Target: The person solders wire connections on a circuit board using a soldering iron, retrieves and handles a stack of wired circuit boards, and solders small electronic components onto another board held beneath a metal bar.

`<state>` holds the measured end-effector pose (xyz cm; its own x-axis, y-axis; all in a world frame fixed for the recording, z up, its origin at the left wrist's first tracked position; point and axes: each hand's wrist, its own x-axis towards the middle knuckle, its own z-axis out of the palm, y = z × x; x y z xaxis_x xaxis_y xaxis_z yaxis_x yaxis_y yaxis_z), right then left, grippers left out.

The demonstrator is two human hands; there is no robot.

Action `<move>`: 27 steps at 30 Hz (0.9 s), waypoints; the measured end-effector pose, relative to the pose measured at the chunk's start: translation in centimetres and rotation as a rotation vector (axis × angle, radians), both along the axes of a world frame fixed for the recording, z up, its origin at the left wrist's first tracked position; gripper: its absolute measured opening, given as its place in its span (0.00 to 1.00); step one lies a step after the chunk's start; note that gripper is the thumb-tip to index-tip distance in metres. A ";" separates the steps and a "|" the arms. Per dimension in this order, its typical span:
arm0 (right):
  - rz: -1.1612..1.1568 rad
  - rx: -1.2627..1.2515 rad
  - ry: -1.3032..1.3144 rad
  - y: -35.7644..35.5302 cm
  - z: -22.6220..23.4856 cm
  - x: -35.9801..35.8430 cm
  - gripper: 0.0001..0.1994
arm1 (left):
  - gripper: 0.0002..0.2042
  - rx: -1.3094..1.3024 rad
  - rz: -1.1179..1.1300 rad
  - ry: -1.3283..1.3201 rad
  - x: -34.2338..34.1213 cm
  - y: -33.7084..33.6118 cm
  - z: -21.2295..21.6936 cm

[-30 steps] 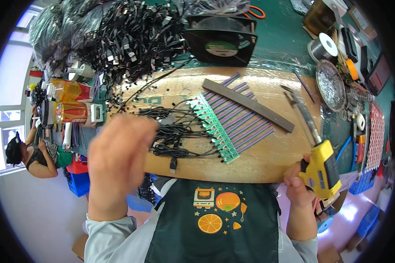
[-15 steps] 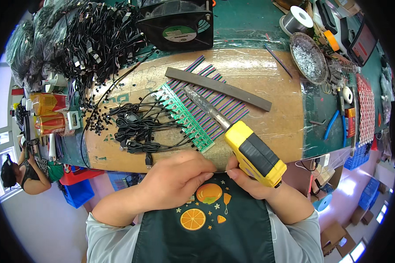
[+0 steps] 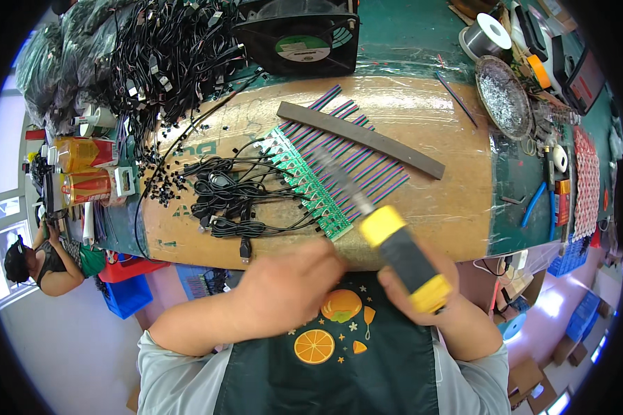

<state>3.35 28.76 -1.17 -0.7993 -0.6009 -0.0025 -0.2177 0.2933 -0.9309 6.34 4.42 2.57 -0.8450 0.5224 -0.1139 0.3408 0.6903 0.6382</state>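
My right hand (image 3: 441,280) is wrapped round a yellow and black soldering gun (image 3: 406,257), whose long metal barrel is smeared by motion and points up and left over the ribbon wires. My left hand (image 3: 284,282), also blurred, is closed at the near table edge; whatever its fingers hold is hidden. Just beyond lies a slanting row of green circuit boards (image 3: 310,185). Black cables (image 3: 223,188) run to its left side. Striped ribbon wires (image 3: 384,181) fan out from its right side, with a grey-brown bar (image 3: 367,142) lying across them.
A black fan (image 3: 301,45) stands at the back, left of a solder spool (image 3: 488,34) and a dish of silvery bits (image 3: 503,97). More black cables (image 3: 163,62) are heaped at the far left. Another person (image 3: 45,259) is at the left rim.
The whole view has shifted, so the table things appear farther right. My right hand has drawn the soldering gun slightly nearer to me. My left hand has moved and is now blurred.
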 end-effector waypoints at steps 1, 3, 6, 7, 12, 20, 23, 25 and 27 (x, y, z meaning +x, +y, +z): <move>-0.049 0.083 -0.075 1.0 -0.4 0.3 0.24 | 0.13 0.024 0.088 0.094 -0.6 -0.7 -0.5; -0.239 0.100 -0.187 1.3 0.0 0.9 0.13 | 0.13 0.049 0.173 0.185 -1.1 -1.3 -1.3; -0.228 0.017 -0.229 1.9 0.2 1.1 0.04 | 0.11 0.036 0.312 0.294 -1.1 -1.3 -2.0; -0.252 -0.037 -0.305 2.0 0.3 1.3 0.03 | 0.11 0.035 0.313 0.292 -1.1 -1.2 -2.2; -0.270 -0.102 -0.465 2.2 -0.5 2.7 0.05 | 0.10 -0.014 0.295 0.316 -1.6 -0.8 -2.6; -0.247 -0.103 -0.479 3.3 -1.7 3.7 0.08 | 0.10 -0.050 0.277 0.282 -1.9 -0.6 -2.2; -0.276 -0.136 -0.500 3.2 -1.8 3.9 0.09 | 0.10 -0.051 0.279 0.270 -1.9 -0.6 -2.3; -0.236 -0.116 -0.466 3.5 -1.9 3.7 0.09 | 0.10 -0.053 0.285 0.265 -1.9 -0.5 -2.3; -0.196 -0.097 -0.431 3.5 -2.0 3.7 0.09 | 0.10 -0.103 0.257 0.250 -2.0 -0.4 -2.1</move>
<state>7.01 32.30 -3.12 -0.8359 -0.4531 -0.3096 0.2443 0.1981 -0.9493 4.34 4.00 0.46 -0.9556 0.2857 0.0718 0.2842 0.8302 0.4796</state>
